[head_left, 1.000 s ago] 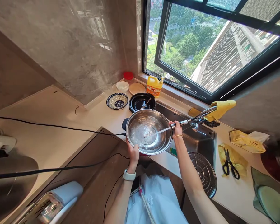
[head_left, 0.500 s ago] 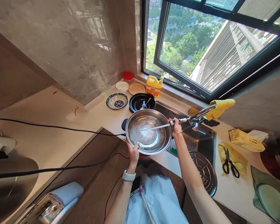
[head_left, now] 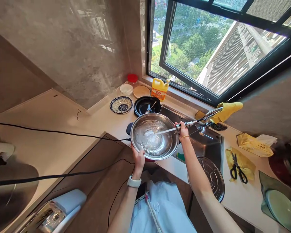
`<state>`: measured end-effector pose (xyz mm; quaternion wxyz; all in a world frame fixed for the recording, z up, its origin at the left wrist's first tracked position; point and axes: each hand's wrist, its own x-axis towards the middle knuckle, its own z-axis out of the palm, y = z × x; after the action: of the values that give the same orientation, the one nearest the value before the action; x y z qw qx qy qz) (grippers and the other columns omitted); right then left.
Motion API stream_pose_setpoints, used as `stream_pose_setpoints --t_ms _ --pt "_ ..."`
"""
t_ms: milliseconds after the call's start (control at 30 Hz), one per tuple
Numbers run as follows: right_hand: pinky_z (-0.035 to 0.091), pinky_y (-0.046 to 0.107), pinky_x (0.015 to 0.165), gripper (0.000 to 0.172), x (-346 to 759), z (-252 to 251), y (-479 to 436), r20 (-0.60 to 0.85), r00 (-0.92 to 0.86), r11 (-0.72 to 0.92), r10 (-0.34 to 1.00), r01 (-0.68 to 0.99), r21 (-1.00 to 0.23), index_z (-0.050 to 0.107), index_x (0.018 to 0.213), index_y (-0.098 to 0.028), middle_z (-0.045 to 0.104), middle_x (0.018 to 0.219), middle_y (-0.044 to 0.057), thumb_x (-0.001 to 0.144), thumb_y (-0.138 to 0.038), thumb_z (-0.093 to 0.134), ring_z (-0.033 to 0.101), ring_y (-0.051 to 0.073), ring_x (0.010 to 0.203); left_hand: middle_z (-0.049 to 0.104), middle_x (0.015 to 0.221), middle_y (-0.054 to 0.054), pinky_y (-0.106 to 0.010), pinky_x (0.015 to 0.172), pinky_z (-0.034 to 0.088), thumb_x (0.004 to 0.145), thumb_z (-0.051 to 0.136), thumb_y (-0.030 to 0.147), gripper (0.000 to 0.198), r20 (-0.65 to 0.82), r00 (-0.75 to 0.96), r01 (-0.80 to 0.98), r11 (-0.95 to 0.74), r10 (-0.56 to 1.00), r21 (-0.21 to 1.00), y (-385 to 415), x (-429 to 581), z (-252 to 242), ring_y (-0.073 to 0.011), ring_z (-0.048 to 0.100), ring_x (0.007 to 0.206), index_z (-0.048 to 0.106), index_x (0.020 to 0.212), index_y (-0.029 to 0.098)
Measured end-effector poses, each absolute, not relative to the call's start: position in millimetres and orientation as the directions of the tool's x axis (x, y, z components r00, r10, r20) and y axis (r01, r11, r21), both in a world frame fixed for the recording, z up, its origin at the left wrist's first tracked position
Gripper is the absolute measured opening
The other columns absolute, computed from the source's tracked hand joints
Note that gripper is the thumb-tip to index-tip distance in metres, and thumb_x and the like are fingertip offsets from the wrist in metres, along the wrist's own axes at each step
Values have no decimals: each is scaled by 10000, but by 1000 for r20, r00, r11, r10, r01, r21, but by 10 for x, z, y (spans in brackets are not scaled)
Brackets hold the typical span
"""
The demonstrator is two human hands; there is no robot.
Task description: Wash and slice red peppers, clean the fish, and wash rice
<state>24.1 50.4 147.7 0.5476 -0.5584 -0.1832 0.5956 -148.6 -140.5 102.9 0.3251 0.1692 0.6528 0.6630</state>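
A round metal pot (head_left: 166,145) with a dark side handle tilts slightly over the front edge of the counter, water swirling inside. My left hand (head_left: 138,158) grips its near rim, thumb over the edge and fingers underneath. My right hand (head_left: 183,129) is closed around a pull-out faucet spray head (head_left: 189,124), close to the pot's right side. From the nozzle a stream of water (head_left: 165,131) runs leftward into the pot. The faucet base (head_left: 202,130) stands behind the sink. A black cord ends at the pot's left side.
The sink (head_left: 206,147) lies right of the pot, with a perforated steamer plate (head_left: 214,181) at its front. Behind the pot stand a black bowl (head_left: 138,108), a patterned plate (head_left: 121,105) and a yellow detergent jug (head_left: 159,89). Scissors (head_left: 237,170) lie at right. Black cables (head_left: 63,131) cross the left side.
Water keeps running into the pot, and the ripples and bubbles have shifted. Both hands hold nearly the same places; the view has moved very slightly.
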Motion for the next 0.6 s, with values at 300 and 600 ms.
stream_pose_setpoints --t_ms 300,600 --pt "576 233 477 188 386 1461 381 -471 193 -358 861 -427 -830 570 713 -184 723 636 25 758 -304 707 670 150 509 459 1413 -99 -333 1146 265 584 468 83 809 -178 -728 -208 35 662 978 -1392 -1472 1115 -239 412 1322 367 1383 163" --pt "569 226 481 245 127 1563 595 -468 211 -316 858 -503 -805 538 752 -203 727 654 10 758 -369 718 685 154 559 477 1391 -108 -315 1138 267 593 477 110 813 -203 -733 -214 64 649 975 -1436 -1519 984 -237 436 1292 353 1397 138"
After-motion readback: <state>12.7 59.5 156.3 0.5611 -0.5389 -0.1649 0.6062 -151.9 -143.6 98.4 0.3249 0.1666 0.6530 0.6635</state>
